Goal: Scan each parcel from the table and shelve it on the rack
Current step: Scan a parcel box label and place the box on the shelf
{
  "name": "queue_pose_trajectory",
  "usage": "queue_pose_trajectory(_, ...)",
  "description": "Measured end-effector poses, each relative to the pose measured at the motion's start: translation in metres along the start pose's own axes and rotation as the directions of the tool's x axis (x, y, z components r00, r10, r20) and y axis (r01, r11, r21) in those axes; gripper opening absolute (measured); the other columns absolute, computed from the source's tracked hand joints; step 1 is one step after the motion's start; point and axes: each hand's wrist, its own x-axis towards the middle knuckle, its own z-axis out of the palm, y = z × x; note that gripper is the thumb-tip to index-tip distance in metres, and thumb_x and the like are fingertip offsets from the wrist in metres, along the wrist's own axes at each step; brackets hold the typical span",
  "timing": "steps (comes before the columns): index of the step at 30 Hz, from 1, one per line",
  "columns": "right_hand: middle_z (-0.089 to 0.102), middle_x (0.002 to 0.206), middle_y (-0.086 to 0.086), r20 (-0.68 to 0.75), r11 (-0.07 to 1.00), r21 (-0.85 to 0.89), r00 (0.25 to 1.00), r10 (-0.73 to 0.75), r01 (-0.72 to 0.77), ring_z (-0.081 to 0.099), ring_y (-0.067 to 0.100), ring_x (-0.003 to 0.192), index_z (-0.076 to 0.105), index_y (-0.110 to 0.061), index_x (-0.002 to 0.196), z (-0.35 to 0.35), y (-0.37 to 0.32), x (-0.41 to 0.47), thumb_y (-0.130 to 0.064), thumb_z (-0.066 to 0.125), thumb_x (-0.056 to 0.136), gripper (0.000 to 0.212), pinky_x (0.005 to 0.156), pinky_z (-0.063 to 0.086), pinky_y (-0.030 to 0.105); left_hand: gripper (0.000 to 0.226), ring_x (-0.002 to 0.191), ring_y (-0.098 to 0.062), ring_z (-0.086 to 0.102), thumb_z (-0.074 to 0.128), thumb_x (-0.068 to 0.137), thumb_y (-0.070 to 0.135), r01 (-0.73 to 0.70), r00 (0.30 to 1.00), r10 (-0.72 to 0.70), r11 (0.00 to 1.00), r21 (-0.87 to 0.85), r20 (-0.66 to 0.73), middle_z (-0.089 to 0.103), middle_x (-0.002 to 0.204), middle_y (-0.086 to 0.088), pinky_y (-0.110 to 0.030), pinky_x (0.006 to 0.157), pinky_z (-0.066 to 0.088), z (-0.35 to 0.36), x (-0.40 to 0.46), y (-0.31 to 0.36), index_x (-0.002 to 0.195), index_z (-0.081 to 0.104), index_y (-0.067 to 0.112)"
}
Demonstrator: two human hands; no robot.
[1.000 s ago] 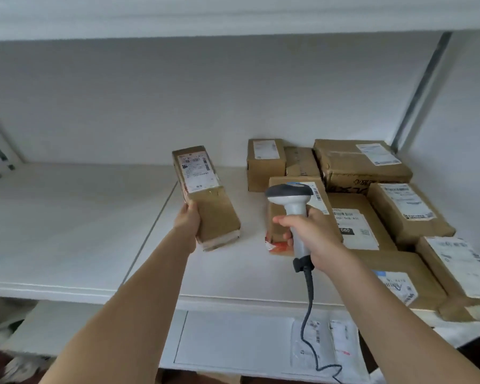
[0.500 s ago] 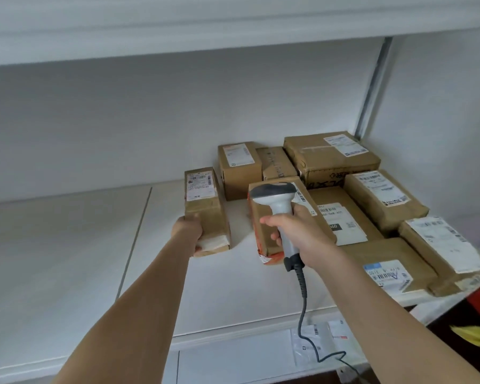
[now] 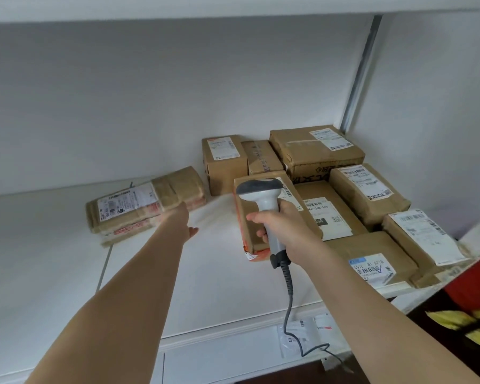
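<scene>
Flat kraft parcel (image 3: pixel 147 207) laid label-up on white rack shelf (image 3: pixel 211 278), left of stacked boxes for readability; left hand (image 3: pixel 187 225) fingers extended, empty; right hand (image 3: pixel 284 225) fingers gripping barcode scanner (image 3: pixel 263 202) clear.

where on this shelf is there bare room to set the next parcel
Bare shelf lies left of the seam and in front of the sideways parcel. A second patch lies between the left hand, the orange-edged box and the front lip. The right corner is crowded with boxes.
</scene>
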Motion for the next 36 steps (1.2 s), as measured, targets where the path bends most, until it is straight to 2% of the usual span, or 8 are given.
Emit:
queue_pose_trajectory(4, 0.063, 0.072, 0.005, 0.021, 1.000, 0.001, 1.000, -0.018, 0.018, 0.058, 0.015, 0.059, 0.061, -0.010, 0.105, 0.006, -0.004, 0.005, -0.007, 0.070, 0.085, 0.022, 0.056, 0.048, 0.026, 0.070, 0.123, -0.035, 0.036, 0.056, 0.080, 0.003, -0.212, 0.851, 0.351, 0.910, 0.357, -0.391, 0.021, 0.147, -0.015, -0.044, 0.099, 0.042, -0.007, 0.005, -0.003, 0.141, 0.030, 0.022)
queue_pose_trajectory(8, 0.070, 0.093, 0.014, 0.033, 0.998, -0.036, 0.998, -0.056, 0.057, 0.059, 0.009, 0.053, 0.059, -0.009, 0.113, 0.018, -0.003, 0.015, -0.008, 0.069, 0.086, 0.029, 0.054, 0.048, 0.026, 0.081, 0.134, -0.045, 0.016, 0.053, 0.081, 0.003, -0.280, 0.847, 0.503, 0.699, 0.658, -0.173, -0.006, 0.159, -0.006, -0.048, 0.104, 0.036, -0.020, 0.015, -0.009, 0.148, 0.025, 0.038)
queue_pose_trajectory(13, 0.060, 0.062, 0.005, 0.061, 0.992, -0.071, 0.993, -0.097, 0.102, 0.057, 0.012, 0.049, 0.059, -0.007, 0.109, 0.034, 0.003, 0.025, -0.010, 0.071, 0.084, 0.029, 0.052, 0.046, 0.027, 0.078, 0.137, -0.047, 0.015, 0.057, 0.087, 0.014, -0.334, 0.823, 0.568, 0.526, 0.782, -0.031, -0.008, 0.161, 0.000, -0.054, 0.108, 0.035, -0.032, 0.043, -0.017, 0.151, 0.020, 0.041)
queue_pose_trajectory(19, 0.059, 0.061, 0.004, 0.079, 0.983, -0.089, 0.985, -0.156, 0.163, 0.055, 0.009, 0.044, 0.057, -0.010, 0.101, 0.048, 0.005, 0.031, -0.011, 0.072, 0.084, 0.023, 0.052, 0.045, 0.025, 0.087, 0.141, -0.044, 0.000, 0.054, 0.090, 0.015, -0.328, 0.840, 0.541, 0.435, 0.838, 0.048, -0.019, 0.159, -0.005, -0.051, 0.112, 0.025, -0.024, 0.061, 0.003, 0.154, 0.001, 0.040)
queue_pose_trajectory(24, 0.061, 0.063, 0.006, 0.087, 0.981, -0.130, 0.987, -0.135, 0.146, 0.054, 0.015, 0.052, 0.055, -0.009, 0.107, 0.049, 0.006, 0.033, -0.015, 0.075, 0.083, 0.032, 0.056, 0.044, 0.027, 0.089, 0.141, -0.044, 0.010, 0.058, 0.085, 0.018, -0.405, 0.832, 0.533, 0.395, 0.825, 0.153, -0.007, 0.156, -0.011, -0.052, 0.114, 0.024, -0.019, 0.082, 0.023, 0.155, 0.004, 0.032)
queue_pose_trajectory(29, 0.061, 0.070, 0.009, 0.087, 0.981, -0.091, 0.982, -0.165, 0.173, 0.054, 0.014, 0.054, 0.055, -0.008, 0.111, 0.051, 0.009, 0.033, -0.015, 0.075, 0.083, 0.036, 0.055, 0.044, 0.027, 0.097, 0.148, -0.037, -0.001, 0.062, 0.089, 0.019, -0.472, 0.855, 0.487, 0.583, 0.661, 0.181, -0.017, 0.160, -0.004, -0.051, 0.120, 0.014, -0.016, 0.103, 0.034, 0.156, -0.008, 0.018)
queue_pose_trajectory(32, 0.065, 0.080, 0.012, 0.065, 0.982, -0.076, 0.984, -0.167, 0.172, 0.055, 0.016, 0.060, 0.056, -0.009, 0.112, 0.051, 0.011, 0.034, -0.015, 0.076, 0.082, 0.037, 0.060, 0.046, 0.030, 0.092, 0.147, -0.038, 0.001, 0.059, 0.089, 0.016, -0.464, 0.854, 0.491, 0.565, 0.682, 0.175, -0.008, 0.160, -0.007, -0.052, 0.118, 0.016, -0.019, 0.103, 0.031, 0.156, -0.004, 0.022)
queue_pose_trajectory(36, 0.058, 0.073, 0.008, 0.040, 0.987, -0.044, 0.988, -0.151, 0.152, 0.054, 0.011, 0.050, 0.058, -0.004, 0.113, 0.050, 0.015, 0.024, -0.013, 0.074, 0.082, 0.036, 0.054, 0.044, 0.028, 0.092, 0.146, -0.038, 0.012, 0.055, 0.088, 0.009, -0.465, 0.874, 0.447, 0.658, 0.593, 0.189, 0.005, 0.162, -0.006, -0.057, 0.115, 0.024, -0.022, 0.105, 0.022, 0.156, -0.003, 0.030)
